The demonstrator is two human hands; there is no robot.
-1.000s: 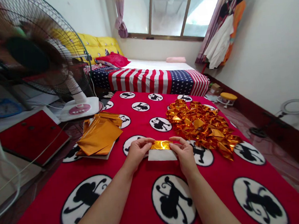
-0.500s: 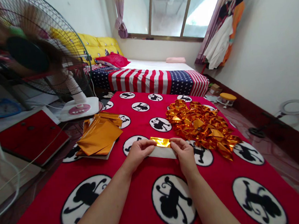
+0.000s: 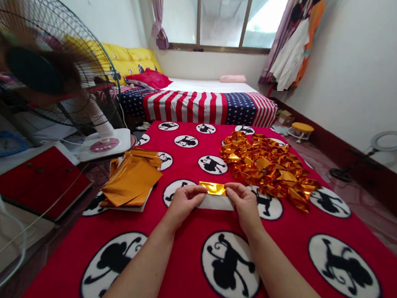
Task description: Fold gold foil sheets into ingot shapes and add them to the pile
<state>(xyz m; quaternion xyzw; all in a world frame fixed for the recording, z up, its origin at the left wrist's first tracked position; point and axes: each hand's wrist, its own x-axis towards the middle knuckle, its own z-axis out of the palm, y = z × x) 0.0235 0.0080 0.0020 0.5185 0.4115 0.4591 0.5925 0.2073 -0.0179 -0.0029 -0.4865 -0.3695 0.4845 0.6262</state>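
Note:
Between my two hands is a small sheet of gold foil paper point(image 3: 214, 188), with a shiny gold upper strip and a pale lower part. My left hand point(image 3: 186, 203) pinches its left end between thumb and fingers. At the right end, my right hand point(image 3: 242, 203) pinches it the same way. A stack of flat gold foil sheets point(image 3: 131, 180) lies to the left of my left hand. Beyond my right hand spreads a heap of folded gold foil pieces point(image 3: 265, 164). All of this is on a red cloth with black monkey figures in white circles point(image 3: 181, 271).
A standing fan point(image 3: 105, 141) is at the left, beside a red-fronted cabinet point(image 3: 37, 179). Behind the red cloth stands a bed point(image 3: 194, 105) with a striped and starred cover. On the right are a yellow stool point(image 3: 303, 128) and a ring light point(image 3: 390, 142).
Almost nothing differs. Both hands keep the foil paper in the same place, and the view has shifted very slightly.

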